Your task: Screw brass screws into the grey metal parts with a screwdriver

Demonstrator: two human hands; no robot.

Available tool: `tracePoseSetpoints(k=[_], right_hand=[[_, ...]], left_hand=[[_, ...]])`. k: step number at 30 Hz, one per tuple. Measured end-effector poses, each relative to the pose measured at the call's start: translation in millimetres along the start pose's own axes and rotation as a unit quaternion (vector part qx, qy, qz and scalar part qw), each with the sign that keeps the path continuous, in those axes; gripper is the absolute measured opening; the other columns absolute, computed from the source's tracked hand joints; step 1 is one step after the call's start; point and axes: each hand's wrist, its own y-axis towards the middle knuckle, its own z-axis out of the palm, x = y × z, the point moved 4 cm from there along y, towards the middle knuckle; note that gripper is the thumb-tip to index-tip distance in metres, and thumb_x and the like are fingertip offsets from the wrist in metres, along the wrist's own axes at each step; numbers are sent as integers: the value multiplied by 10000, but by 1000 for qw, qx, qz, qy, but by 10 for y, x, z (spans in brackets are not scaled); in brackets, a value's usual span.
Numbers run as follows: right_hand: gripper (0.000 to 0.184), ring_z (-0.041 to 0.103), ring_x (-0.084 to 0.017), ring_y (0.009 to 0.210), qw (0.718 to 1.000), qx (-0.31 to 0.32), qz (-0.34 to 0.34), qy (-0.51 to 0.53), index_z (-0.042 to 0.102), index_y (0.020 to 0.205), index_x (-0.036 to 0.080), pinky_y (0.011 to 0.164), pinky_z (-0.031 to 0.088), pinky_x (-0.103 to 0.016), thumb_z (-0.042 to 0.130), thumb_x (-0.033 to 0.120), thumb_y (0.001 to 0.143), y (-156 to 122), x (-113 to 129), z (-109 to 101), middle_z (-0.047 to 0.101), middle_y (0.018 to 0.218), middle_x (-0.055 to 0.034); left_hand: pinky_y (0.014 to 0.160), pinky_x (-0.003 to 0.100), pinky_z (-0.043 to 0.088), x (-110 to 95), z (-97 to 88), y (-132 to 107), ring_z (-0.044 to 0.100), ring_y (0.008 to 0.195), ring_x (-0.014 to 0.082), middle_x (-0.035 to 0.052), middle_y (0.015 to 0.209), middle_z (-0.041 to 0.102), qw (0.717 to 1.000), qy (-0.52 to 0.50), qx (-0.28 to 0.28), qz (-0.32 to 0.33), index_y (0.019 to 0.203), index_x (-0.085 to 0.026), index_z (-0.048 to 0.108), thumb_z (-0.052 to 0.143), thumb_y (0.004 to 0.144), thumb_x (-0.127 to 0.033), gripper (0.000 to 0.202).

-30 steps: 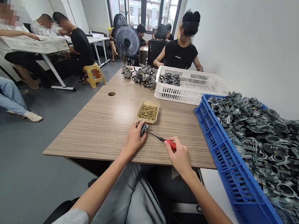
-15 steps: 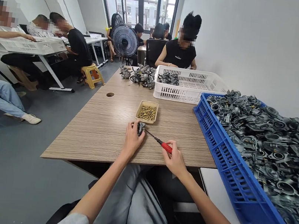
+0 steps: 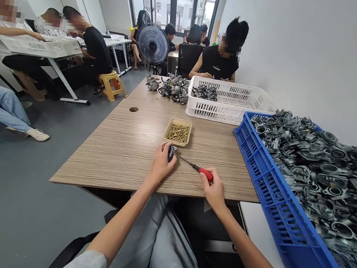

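Note:
My left hand is closed around a small dark grey metal part, which looks like a carburetor body, at the table's near side. Fingers and palm cover most of it. A screwdriver with a red and black handle is gripped in my right hand. Its thin shaft points left, and the tip is at or close to the part's right side; whether they touch I cannot tell. Just beyond my left hand stands a small beige tray holding many brass-coloured screws.
To the right, a blue crate is heaped with grey metal castings. A white basket with dark parts stands at the far side, beside piled carburetors. A person sits opposite. A fan stands behind the table.
The view has shifted slightly, so the table and objects sit a little differently in it. Both hands keep their hold on the metal part and the screwdriver.

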Motion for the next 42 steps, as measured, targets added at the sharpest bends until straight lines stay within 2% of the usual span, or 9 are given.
tracePoseSetpoints(k=[8, 15, 20, 26, 31, 35, 39, 40, 42], right_hand=[[315, 523, -190, 592, 1000, -14, -27, 7, 603, 1073, 267, 613, 400, -319, 571, 581, 1083, 2, -26, 23, 620, 753, 25], [272, 448, -182, 510, 998, 5, -46, 39, 510, 1179, 272, 559, 360, -319, 627, 475, 1043, -23, -23, 42, 479, 652, 96], [277, 481, -177, 547, 998, -6, -30, 50, 550, 1172, 261, 571, 391, -322, 607, 508, 1061, 18, -110, 18, 548, 722, 65], [323, 662, -257, 835, 992, -121, -35, -24, 641, 1111, 240, 799, 521, -385, 621, 556, 1044, 173, -268, -287, 749, 966, -67], [258, 670, -331, 1043, 981, -120, -37, -150, 698, 1020, 253, 987, 511, -473, 664, 509, 1030, 262, -366, -391, 785, 1049, -109], [174, 657, -342, 1127, 969, -117, -18, -215, 700, 1037, 254, 1082, 505, -513, 720, 423, 1004, 200, -239, -350, 764, 1116, -120], [282, 668, -309, 1187, 946, -242, -74, -202, 678, 1304, 227, 1081, 535, -475, 662, 379, 1068, -301, 163, -676, 719, 1241, -128], [255, 673, -292, 1142, 925, -299, -96, -216, 675, 1307, 235, 1060, 539, -463, 637, 354, 1086, -529, 277, -851, 707, 1198, -109], [169, 661, -267, 1040, 841, -450, -140, -267, 669, 1228, 244, 1008, 538, -450, 613, 326, 1091, -1105, 460, -1292, 661, 1106, -77]], left_hand=[[1265, 531, 493, 13, 14, -3, 594, 1416, 331, 162, 1460, 564, 1000, -6, -3, 8, 1480, -227, 563, 629, 998, -217, 486], [1274, 528, 484, 10, 17, 3, 596, 1417, 327, 158, 1449, 569, 1000, -8, -6, 5, 1470, -237, 568, 636, 986, -215, 489], [1255, 526, 501, 14, 22, -6, 616, 1381, 327, 155, 1430, 566, 1000, -1, -12, -2, 1461, -234, 571, 645, 978, -220, 489], [1251, 544, 511, 9, 24, 0, 620, 1386, 341, 153, 1421, 554, 1000, 0, -13, -13, 1443, -248, 585, 656, 972, -241, 477], [1250, 575, 514, 3, 26, 16, 608, 1386, 363, 166, 1418, 555, 1000, -7, -6, -19, 1437, -240, 588, 661, 960, -247, 482], [1274, 589, 488, 20, 34, 33, 586, 1413, 381, 169, 1393, 546, 1000, -11, 1, -20, 1426, -220, 594, 682, 951, -272, 486], [1286, 649, 461, 39, 63, 57, 541, 1454, 415, 192, 1412, 541, 1000, -9, 14, -19, 1445, -199, 580, 682, 955, -310, 513], [1284, 669, 458, 40, 65, 62, 533, 1458, 425, 200, 1420, 540, 1000, -11, 14, -18, 1449, -194, 575, 685, 952, -315, 522], [1289, 699, 446, 30, 68, 68, 514, 1482, 443, 211, 1433, 539, 1000, -17, 14, -13, 1465, -183, 563, 693, 947, -303, 548]])
